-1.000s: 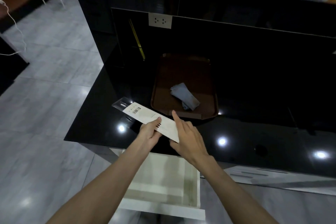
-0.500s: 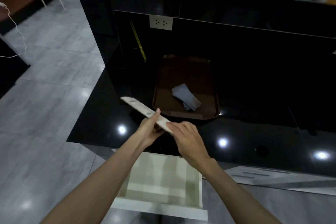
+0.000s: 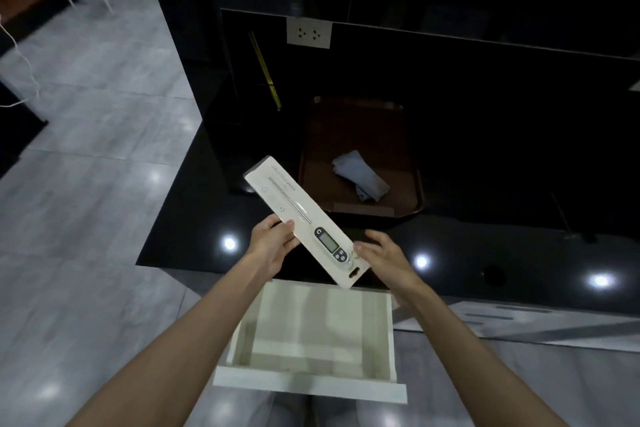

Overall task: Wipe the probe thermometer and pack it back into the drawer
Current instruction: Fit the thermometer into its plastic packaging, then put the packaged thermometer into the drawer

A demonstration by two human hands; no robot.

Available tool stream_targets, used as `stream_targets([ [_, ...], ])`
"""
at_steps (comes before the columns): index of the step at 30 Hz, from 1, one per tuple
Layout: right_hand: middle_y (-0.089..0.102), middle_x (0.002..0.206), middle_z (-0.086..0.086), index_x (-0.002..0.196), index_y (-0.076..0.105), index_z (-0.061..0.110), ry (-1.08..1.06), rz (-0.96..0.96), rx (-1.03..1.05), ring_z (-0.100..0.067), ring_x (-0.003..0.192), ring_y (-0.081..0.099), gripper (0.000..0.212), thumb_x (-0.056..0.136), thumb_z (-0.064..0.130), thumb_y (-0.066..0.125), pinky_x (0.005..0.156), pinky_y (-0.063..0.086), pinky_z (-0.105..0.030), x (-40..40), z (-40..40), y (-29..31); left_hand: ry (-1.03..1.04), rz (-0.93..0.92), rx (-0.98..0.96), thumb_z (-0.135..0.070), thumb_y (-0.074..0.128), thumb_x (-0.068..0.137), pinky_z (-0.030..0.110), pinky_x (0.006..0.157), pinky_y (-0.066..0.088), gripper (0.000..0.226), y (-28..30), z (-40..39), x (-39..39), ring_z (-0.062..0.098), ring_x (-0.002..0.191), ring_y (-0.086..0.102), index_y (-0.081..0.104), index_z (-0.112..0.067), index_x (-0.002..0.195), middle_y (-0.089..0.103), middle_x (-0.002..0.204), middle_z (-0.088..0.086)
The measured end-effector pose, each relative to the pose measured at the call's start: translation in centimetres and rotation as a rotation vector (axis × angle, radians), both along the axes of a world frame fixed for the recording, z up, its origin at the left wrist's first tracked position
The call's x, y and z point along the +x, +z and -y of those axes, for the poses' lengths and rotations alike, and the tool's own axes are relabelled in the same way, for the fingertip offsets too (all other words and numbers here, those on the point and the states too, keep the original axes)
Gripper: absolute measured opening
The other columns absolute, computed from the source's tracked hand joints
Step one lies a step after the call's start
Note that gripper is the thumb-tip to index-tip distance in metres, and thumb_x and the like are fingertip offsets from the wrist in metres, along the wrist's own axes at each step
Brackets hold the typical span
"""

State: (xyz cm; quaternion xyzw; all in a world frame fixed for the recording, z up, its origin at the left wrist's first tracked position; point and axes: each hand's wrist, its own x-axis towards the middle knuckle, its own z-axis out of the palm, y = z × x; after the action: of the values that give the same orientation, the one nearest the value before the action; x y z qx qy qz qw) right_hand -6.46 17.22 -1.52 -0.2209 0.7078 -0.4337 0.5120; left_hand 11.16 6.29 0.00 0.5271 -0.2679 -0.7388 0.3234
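A long white package [image 3: 287, 199] holds the probe thermometer [image 3: 330, 244], its dark display head near me and the thin metal probe pointing away to the left. My left hand [image 3: 272, 246] grips the package at its middle left edge. My right hand [image 3: 384, 258] touches the near right end with its fingertips, fingers spread. The package hangs tilted above the black counter edge, just beyond the open white drawer [image 3: 389, 333], which looks empty. A folded grey cloth [image 3: 360, 175] lies on a brown tray [image 3: 414, 184] behind.
The glossy black counter [image 3: 519, 253] runs to the right, with a raised black back wall bearing a white socket plate [image 3: 308, 33]. A yellow strip [image 3: 265, 71] leans against the wall. Grey tiled floor lies to the left.
The package was flipped over: its back with the barcode faced up, then it stood edge-on, and now the front with the thermometer faces up. My right hand loosened to a fingertip touch.
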Motion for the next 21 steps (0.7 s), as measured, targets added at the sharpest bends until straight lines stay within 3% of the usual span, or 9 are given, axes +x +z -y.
stream_targets([
  [3,0.07,0.107,-0.004,0.124,0.059,0.016,0.112,-0.194,-0.035,-0.01,0.093,0.065,0.032,0.092,0.018,0.061,0.08,0.049,-0.022,1.3,0.5,0.4,-0.075,0.032,-0.036,0.006,0.046,0.097,0.024,0.064,0.061,0.016,-1.1,-1.2,0.2,0.022,0.086,0.067,0.058,0.001,0.107,0.067,0.1,0.017],
  [6,0.074,0.083,0.004,0.096,0.071,0.025,0.14,-0.343,-0.066,-0.006,0.076,0.066,0.016,0.086,0.015,0.064,0.073,0.051,-0.023,2.9,0.3,-0.1,-0.14,0.034,-0.063,0.003,0.046,0.098,0.034,0.086,0.058,0.016,-2.3,-2.5,0.0,0.026,0.093,0.067,0.058,0.002,0.109,0.068,0.1,0.016],
  [8,0.073,0.076,0.008,0.083,0.069,0.031,0.109,-0.401,-0.043,-0.004,0.071,0.064,0.018,0.083,0.014,0.064,0.076,0.05,-0.026,3.3,-0.6,-1.2,-0.141,0.06,-0.133,-0.002,0.048,0.098,0.037,0.097,0.052,0.018,-3.2,-3.0,0.2,0.024,0.1,0.065,0.059,0.002,0.113,0.068,0.104,0.013],
  [11,0.071,0.075,0.009,0.08,0.068,0.032,0.111,-0.462,0.011,-0.003,0.07,0.061,0.02,0.084,0.012,0.063,0.076,0.046,-0.023,3.4,-2.8,-2.7,-0.089,0.334,-0.304,-0.02,0.051,0.1,0.027,0.102,0.041,0.036,-4.5,-3.0,1.2,0.015,0.117,0.055,0.052,-0.007,0.133,0.059,0.129,0.005],
  [14,0.065,0.071,0.011,0.088,0.069,0.023,0.182,-0.506,0.027,-0.005,0.067,0.056,0.017,0.086,0.008,0.061,0.069,0.043,-0.023,3.3,-5.5,-4.0,-0.086,0.652,-0.523,-0.029,0.042,0.102,0.034,0.112,0.031,0.046,-5.5,-2.9,2.5,0.02,0.134,0.039,0.039,-0.01,0.144,0.043,0.146,0.008],
  [17,0.068,0.076,0.003,0.091,0.069,0.021,0.323,-0.55,0.076,-0.013,0.073,0.061,0.014,0.088,0.01,0.06,0.069,0.043,-0.025,2.9,-7.9,-5.6,-0.266,0.773,-0.826,-0.025,0.037,0.104,0.036,0.118,0.018,0.045,-6.7,-2.9,2.9,0.023,0.145,0.022,0.036,-0.009,0.146,0.033,0.153,0.01],
  [21,0.068,0.091,-0.004,0.092,0.069,0.019,0.5,-0.56,0.157,-0.02,0.087,0.062,0.016,0.09,0.008,0.057,0.078,0.045,-0.031,3.2,-9.7,-9.7,-0.755,0.992,-1.166,-0.03,0.031,0.104,0.045,0.121,0.006,0.049,-10.5,-3.0,2.9,0.027,0.15,0.01,0.036,-0.008,0.147,0.026,0.159,0.009],
])
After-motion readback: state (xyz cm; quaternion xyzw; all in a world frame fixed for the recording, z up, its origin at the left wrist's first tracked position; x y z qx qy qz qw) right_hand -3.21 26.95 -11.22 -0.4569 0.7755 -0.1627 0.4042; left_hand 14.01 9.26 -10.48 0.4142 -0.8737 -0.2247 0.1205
